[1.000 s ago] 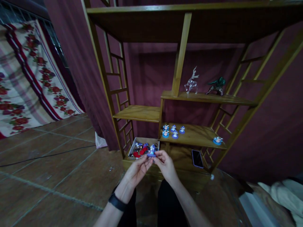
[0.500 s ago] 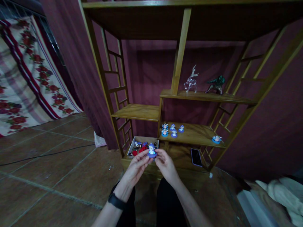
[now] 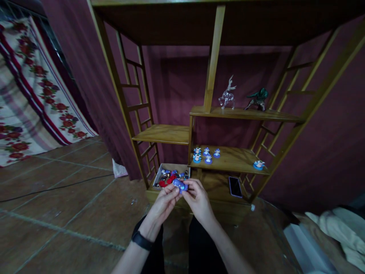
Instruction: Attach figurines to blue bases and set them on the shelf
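Note:
Between the fingertips of both hands I hold a small purple figurine point(image 3: 180, 185), tilted onto its side. My left hand point(image 3: 166, 200) is closed on its left part and my right hand point(image 3: 197, 196) pinches its right part. Just behind them sits an open box point(image 3: 157, 179) holding red, purple and dark small figures. On the low shelf point(image 3: 234, 160) stand several small figurines: purple-and-white ones point(image 3: 208, 158) and blue-based ones point(image 3: 197, 158) grouped at the left. A single blue-based figurine point(image 3: 259, 164) stands at the right end.
A phone point(image 3: 235, 187) lies on the bottom board, right of my hands. Higher up stand a clear deer figure point(image 3: 227, 95) and a green-and-brown figure point(image 3: 259, 99). The wooden shelf frame point(image 3: 112, 76) rises around them. A cable point(image 3: 65, 185) crosses the tiled floor at left.
The figurine in my hands was upright and has been tipped over to the left, its purple top now toward my left hand. Both hands still hold it, and the view has shifted slightly.

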Motion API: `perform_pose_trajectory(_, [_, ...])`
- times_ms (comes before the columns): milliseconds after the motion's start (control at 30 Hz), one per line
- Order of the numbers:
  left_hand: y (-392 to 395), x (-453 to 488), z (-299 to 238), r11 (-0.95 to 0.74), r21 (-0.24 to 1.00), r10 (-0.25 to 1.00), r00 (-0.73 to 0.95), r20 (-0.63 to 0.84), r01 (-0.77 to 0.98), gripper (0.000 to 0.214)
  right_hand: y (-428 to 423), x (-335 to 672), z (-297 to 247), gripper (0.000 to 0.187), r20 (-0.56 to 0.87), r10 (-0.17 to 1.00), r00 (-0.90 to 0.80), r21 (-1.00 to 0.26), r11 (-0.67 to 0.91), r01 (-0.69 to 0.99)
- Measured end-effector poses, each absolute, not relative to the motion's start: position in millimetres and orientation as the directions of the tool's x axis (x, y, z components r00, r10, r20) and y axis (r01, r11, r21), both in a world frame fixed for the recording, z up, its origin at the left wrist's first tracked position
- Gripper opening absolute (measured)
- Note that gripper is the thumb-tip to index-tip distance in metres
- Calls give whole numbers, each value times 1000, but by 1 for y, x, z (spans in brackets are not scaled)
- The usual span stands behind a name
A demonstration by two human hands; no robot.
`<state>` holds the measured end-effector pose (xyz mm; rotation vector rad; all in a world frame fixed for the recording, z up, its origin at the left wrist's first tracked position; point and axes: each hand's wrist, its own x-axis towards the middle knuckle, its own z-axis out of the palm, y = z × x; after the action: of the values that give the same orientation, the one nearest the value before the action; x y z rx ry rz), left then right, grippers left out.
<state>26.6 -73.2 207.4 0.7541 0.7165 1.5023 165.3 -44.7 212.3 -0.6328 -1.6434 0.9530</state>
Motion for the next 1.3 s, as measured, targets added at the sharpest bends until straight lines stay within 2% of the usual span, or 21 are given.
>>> perform_pose_trajectory(233, [-74,25,210,-60,799,998,-61,29,-599,35,-61,172,225,39,597,736,-319,-710,670,217])
perform_pose_trajectory(400, [-75,32,217,-122,839,991,-114,71,-531,36,-61,173,225,39,605,737,-302,-698,673,245])
perform_pose_trajectory(600, [-77,42,218,-269,881,945,-283,164,-389,32,-61,171,220,34,618,748,-241,-707,663,246])
perform_pose_trajectory(800, [-86,54,233,-332,868,905,-383,184,-369,43,-64,173,213,31,757,626,-187,-523,752,400])
perform_pose_trajectory(1000, [-99,63,244,-377,854,866,-463,188,-358,36,-67,176,212,33,822,537,-188,-411,789,457])
perform_pose_trajectory(1133, [-100,66,245,-395,853,836,-518,180,-342,30,-66,172,218,30,805,568,-170,-475,790,388])
perform_pose_trajectory(1300, [-93,65,242,-362,861,814,-572,106,-356,33,-58,161,218,27,659,735,-161,-690,676,261])
